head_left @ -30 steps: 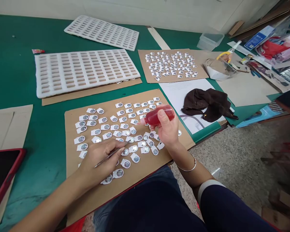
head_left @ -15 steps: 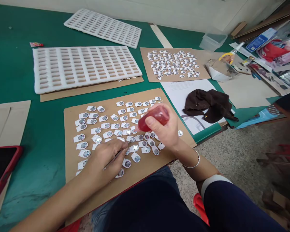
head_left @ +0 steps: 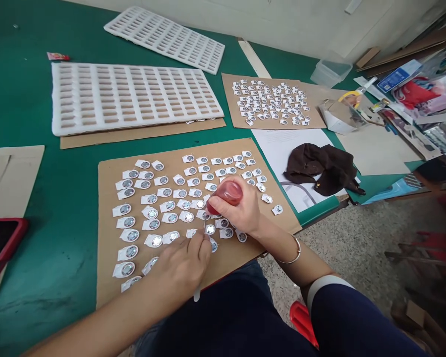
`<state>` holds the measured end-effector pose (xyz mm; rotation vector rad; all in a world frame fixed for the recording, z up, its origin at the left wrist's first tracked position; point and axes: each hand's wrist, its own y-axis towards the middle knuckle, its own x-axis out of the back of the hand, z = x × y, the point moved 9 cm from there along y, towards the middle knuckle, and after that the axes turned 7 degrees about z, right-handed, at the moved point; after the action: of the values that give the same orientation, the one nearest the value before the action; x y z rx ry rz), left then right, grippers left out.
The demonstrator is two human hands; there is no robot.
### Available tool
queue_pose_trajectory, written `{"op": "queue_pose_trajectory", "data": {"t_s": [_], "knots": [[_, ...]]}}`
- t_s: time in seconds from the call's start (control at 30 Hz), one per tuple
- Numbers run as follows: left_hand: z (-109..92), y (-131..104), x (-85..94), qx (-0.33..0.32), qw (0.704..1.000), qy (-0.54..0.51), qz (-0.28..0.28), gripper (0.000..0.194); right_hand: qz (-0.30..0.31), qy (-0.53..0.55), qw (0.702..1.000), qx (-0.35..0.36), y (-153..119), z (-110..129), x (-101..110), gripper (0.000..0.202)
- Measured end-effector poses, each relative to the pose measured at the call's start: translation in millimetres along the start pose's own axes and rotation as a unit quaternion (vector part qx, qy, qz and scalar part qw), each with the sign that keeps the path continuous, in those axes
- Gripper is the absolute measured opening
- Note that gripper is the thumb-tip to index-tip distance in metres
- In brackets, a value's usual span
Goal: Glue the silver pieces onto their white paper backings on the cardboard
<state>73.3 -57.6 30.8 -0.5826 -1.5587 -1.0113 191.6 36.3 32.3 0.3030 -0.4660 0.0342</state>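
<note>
My right hand (head_left: 241, 210) is wrapped round a soft red squeeze bottle (head_left: 227, 193), tilted with its lower end down at the small round pieces. Pinched in my left hand (head_left: 186, 263) is a thin metal tool (head_left: 204, 224), its narrow tip close below the bottle and its flat rounded end (head_left: 196, 296) showing under the palm. Beneath both hands lies a brown cardboard sheet (head_left: 238, 265), covered with rows of silvery round pieces on white tabs (head_left: 186, 217). The hands hide some of these pieces, and the bottle's outlet is hard to make out.
Behind stand two white slotted foam trays (head_left: 134, 96) (head_left: 171, 39) and another cardboard (head_left: 228, 106) with similar pieces. To the right are a dark cloth (head_left: 319, 166), a printed sheet (head_left: 271, 148), yellow-handled scissors (head_left: 351, 96) and a clear box (head_left: 330, 72). A red-cased device (head_left: 3, 248) lies left.
The bottle has come down and slightly left, closer to the pieces. My left hand has moved right and down, with the metal tool turned more upright. The view has shifted slightly.
</note>
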Motion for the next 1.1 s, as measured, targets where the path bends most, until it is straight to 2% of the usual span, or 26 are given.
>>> {"op": "queue_pose_trajectory", "data": {"t_s": [0.2,0.47,0.7,0.83,1.1], "knots": [[-1.5,1.2,2.5,-0.010,0.999,0.033,0.004,0.030,0.020,-0.019,1.000,0.005,-0.6,-0.1,-4.7,0.030],[-2.3,1.0,-0.1,-0.010,0.999,0.020,0.028,0.027,0.034,-0.011,0.999,0.003,-0.2,-1.3,-8.0,0.031],[-0.2,0.7,3.1,-0.001,1.000,0.002,-0.017,0.027,0.033,0.007,0.999,0.002,0.0,-2.1,-8.9,0.031],[3.0,0.0,0.8,0.018,1.000,-0.004,-0.017,0.027,0.033,0.014,0.999,0.013,0.3,0.6,-7.9,0.029],[2.7,0.6,1.8,0.007,1.000,-0.010,-0.014,0.028,0.037,-0.002,0.999,-0.008,0.6,-4.0,-10.1,0.030]]}}
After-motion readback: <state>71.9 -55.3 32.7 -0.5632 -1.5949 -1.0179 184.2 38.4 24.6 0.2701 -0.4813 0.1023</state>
